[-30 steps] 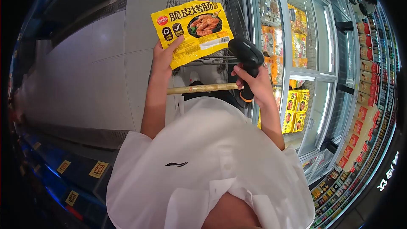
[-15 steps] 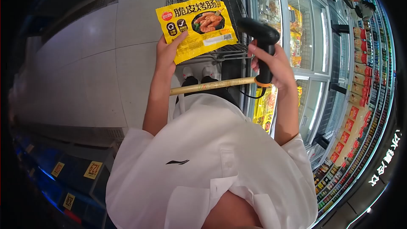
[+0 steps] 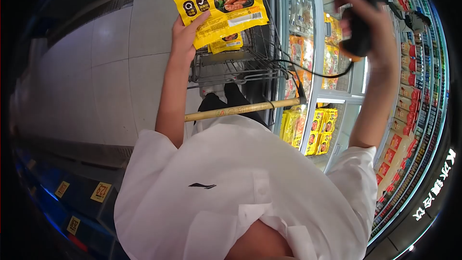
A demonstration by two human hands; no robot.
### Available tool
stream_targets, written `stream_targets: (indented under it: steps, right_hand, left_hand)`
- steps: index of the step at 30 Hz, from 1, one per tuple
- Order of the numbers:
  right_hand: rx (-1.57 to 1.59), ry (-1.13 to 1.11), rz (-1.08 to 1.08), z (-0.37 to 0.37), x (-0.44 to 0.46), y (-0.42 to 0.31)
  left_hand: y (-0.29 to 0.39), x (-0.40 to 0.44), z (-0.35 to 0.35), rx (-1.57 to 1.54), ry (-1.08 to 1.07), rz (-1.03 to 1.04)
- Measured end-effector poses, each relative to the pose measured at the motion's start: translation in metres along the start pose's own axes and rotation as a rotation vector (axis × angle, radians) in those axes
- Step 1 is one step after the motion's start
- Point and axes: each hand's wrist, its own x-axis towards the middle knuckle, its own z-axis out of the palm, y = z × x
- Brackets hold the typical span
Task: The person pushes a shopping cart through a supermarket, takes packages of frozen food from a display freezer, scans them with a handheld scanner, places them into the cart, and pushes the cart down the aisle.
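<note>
My left hand point(image 3: 184, 38) grips the lower left edge of a yellow sausage pack point(image 3: 216, 19), thumb on its printed front. The pack is held up over a wire shopping cart point(image 3: 231, 70), with its barcode facing me. Below it, another yellow pack point(image 3: 226, 45) shows inside the cart, partly covered. Raised at the upper right, my right hand point(image 3: 378, 21) is wrapped round the handle of a black handheld barcode scanner point(image 3: 360, 36), blurred by motion. A black cable point(image 3: 320, 73) runs from the scanner back toward the cart.
The cart's tan handle bar point(image 3: 240, 110) crosses in front of my waist. Glass-doored freezers point(image 3: 351, 99) with yellow packs point(image 3: 321, 132) stand close on the right, shelves of goods point(image 3: 409, 82) beyond. Tiled floor point(image 3: 108, 82) lies to the left, with dark bins bearing price tags point(image 3: 101, 191) at lower left.
My right hand has swung the scanner up and right, away from the pack, drawing the cable out. My left hand has lifted the pack slightly up and left, and another pack shows below.
</note>
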Motion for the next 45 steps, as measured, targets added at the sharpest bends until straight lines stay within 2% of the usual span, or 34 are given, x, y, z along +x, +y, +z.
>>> stream_targets:
  steps: [2,3,10,12,15,16,17,20,25,32,39,40,44,45]
  right_hand:
    - [0.191,-0.073,0.325,0.061,0.016,0.100]
    - [0.243,-0.089,0.387,0.076,0.024,0.136]
    - [0.374,-0.241,0.480,0.073,0.073,0.220]
    - [0.348,-0.318,0.588,0.073,0.079,0.227]
    - [0.394,-0.335,0.573,0.073,0.090,0.250]
    - [0.406,-0.314,0.572,0.066,0.094,0.281]
    - [0.404,-0.323,0.595,0.068,0.100,0.287]
    - [0.468,-0.296,0.680,0.084,0.112,0.311]
    - [0.511,-0.272,0.677,0.110,0.141,0.365]
    - [0.547,-0.340,0.737,0.124,0.160,0.381]
    - [0.577,-0.311,0.820,0.118,0.170,0.384]
    - [0.589,-0.234,0.768,0.121,0.174,0.389]
    - [0.637,0.017,0.673,0.172,0.196,0.481]
    - [0.699,-0.143,0.738,0.177,0.206,0.498]
  left_hand:
    - [-0.013,0.012,-0.003,-0.001,0.028,-0.033]
    - [-0.017,0.018,0.001,-0.003,0.042,-0.062]
    - [-0.036,0.051,0.014,0.141,0.134,-0.158]
    - [-0.037,0.057,0.010,0.190,0.172,-0.164]
    - [-0.045,0.070,0.009,0.241,0.226,-0.190]
    - [-0.074,0.080,0.013,0.246,0.240,-0.216]
    - [-0.075,0.087,0.011,0.257,0.248,-0.223]
    - [-0.081,0.102,0.001,0.342,0.284,-0.231]
    - [-0.123,0.143,-0.019,0.370,0.281,-0.305]
    - [-0.134,0.156,-0.026,0.455,0.337,-0.321]
    - [-0.142,0.166,-0.031,0.455,0.360,-0.341]
    - [-0.140,0.168,-0.030,0.453,0.364,-0.342]
    - [-0.159,0.178,-0.059,0.550,0.323,-0.392]
    - [-0.168,0.182,-0.066,0.601,0.332,-0.456]
